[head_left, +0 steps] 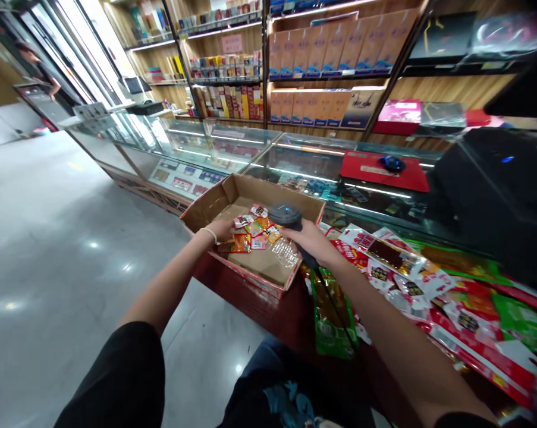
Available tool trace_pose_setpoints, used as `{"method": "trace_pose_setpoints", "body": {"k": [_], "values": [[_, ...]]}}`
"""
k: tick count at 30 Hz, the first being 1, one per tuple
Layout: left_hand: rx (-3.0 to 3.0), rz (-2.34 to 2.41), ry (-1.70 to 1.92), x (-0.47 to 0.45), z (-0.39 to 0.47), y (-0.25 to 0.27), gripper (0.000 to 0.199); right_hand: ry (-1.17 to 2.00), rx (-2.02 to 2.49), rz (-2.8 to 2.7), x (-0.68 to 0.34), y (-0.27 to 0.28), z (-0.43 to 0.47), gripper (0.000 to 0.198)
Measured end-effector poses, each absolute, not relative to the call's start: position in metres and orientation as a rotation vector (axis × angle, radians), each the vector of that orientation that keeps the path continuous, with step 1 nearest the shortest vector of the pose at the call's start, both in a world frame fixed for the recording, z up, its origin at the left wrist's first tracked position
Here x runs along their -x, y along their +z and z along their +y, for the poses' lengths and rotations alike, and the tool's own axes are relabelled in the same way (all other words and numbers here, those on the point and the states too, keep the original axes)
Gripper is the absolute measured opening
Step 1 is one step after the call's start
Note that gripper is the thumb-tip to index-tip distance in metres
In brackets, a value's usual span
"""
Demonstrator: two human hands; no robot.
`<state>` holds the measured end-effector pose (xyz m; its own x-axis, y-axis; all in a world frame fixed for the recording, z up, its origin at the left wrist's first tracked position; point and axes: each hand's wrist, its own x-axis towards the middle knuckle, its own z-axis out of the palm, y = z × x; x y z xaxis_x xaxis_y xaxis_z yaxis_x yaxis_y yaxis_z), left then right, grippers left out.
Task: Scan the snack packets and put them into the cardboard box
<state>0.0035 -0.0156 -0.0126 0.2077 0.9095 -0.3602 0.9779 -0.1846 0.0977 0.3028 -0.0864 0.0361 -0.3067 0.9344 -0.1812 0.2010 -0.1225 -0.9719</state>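
Observation:
My right hand (313,241) is wrapped round the handle of a black barcode scanner (285,214), whose cord runs down past my wrist. The scanner's head sits over the right part of a shallow cardboard box (250,270). Inside the box lie several small snack packets (256,227), red, orange and pink. My left hand (222,230) reaches over the box's left side, its fingers closed at the edge of these packets. What the left fingers grip, if anything, is too small to make out. A clear plastic wrapper (286,254) lies in the box below the scanner.
A heap of snack bags (406,279) covers the counter on the right, with a green bag (333,321) nearest me. Behind stand a glass display counter (232,145), a red mat (384,172) with a mouse (392,163), and a dark monitor (486,196). A person (40,74) is far left.

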Motion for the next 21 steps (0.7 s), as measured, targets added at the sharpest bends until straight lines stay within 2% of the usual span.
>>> {"method": "trace_pose_setpoints", "body": {"k": [5, 7, 9, 13, 21], "values": [[-2.079, 1.745, -0.531, -0.004, -0.019, -0.024, 0.092, 1.589, 1.332, -1.471, -0.302, 0.032, -0.084, 0.027], [-2.051, 1.754, -0.569, -0.006, -0.018, -0.026, 0.097, 1.578, 1.36, -1.486, -0.303, 0.032, -0.084, 0.029], [-2.035, 1.769, -0.548, -0.008, -0.016, -0.028, 0.09, 1.568, 1.374, -1.505, -0.303, 0.033, -0.084, 0.03], [-2.02, 1.824, -0.418, -0.013, -0.013, -0.03, 0.065, 1.571, 1.343, -1.498, -0.304, 0.034, -0.084, 0.031], [-1.996, 1.819, 0.129, -0.023, -0.02, 0.003, 0.03, 1.535, 1.23, -1.464, -0.308, 0.036, -0.093, 0.03]]}}
